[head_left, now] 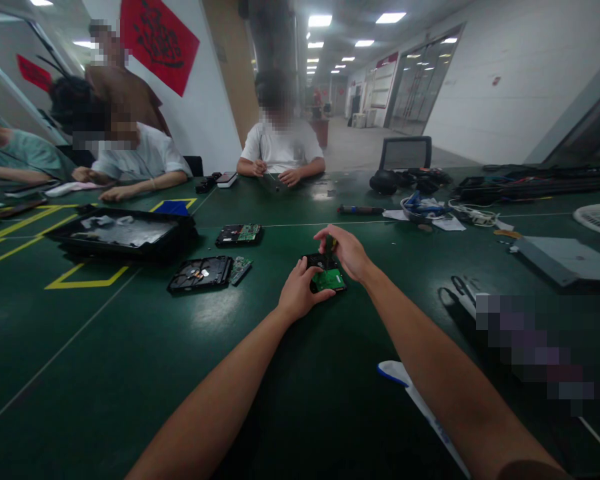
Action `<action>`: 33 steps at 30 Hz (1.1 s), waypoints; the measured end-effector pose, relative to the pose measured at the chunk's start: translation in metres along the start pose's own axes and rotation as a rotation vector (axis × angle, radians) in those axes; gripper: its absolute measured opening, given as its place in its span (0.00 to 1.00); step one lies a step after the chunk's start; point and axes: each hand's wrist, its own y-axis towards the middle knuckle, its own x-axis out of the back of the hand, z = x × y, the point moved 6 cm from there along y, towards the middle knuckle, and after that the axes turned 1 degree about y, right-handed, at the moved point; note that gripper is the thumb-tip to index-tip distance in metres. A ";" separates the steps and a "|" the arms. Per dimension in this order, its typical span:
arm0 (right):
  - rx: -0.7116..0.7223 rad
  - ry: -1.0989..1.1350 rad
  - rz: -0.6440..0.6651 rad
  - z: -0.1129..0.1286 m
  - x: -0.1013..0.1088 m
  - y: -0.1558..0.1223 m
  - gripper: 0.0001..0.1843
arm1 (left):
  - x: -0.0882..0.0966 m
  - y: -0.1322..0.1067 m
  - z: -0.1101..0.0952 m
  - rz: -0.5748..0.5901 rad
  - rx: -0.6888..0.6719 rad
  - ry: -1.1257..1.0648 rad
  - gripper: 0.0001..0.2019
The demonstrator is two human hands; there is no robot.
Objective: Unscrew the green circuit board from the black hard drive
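Observation:
A hard drive (331, 280) with a green circuit board facing up lies on the table in front of me. My left hand (299, 291) is closed on its near left side, thumb along the near edge and fingers at the far left. Over the drive's far part is my right hand (349, 252), its fingers pinched round a small screwdriver (329, 248) held upright. The screwdriver's tip is too small to make out. To the left lie another hard drive (239, 234), a black drive casing (200, 274) with small parts on it, and a loose circuit board (241, 270).
A black tray (173, 233) stands at the left on the green table (130, 360). Rightward are a dark pen-like tool (361, 209), a bowl (420, 212) with blue items, and a grey metal box (570, 259). A white-and-blue item (394, 373) lies under my right forearm. Several people sit opposite.

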 end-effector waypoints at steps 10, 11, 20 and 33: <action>0.020 -0.002 -0.095 -0.004 0.011 0.002 0.11 | 0.000 0.000 0.000 0.000 0.004 -0.012 0.31; 0.016 0.026 -0.088 -0.004 0.009 0.002 0.11 | 0.000 0.000 0.000 -0.001 0.002 -0.015 0.31; 0.010 0.033 -0.054 -0.002 0.006 0.001 0.14 | 0.000 0.000 0.000 -0.006 -0.008 0.002 0.31; -0.002 0.044 -0.024 -0.003 0.004 0.001 0.20 | -0.002 0.000 0.002 0.002 0.018 0.007 0.36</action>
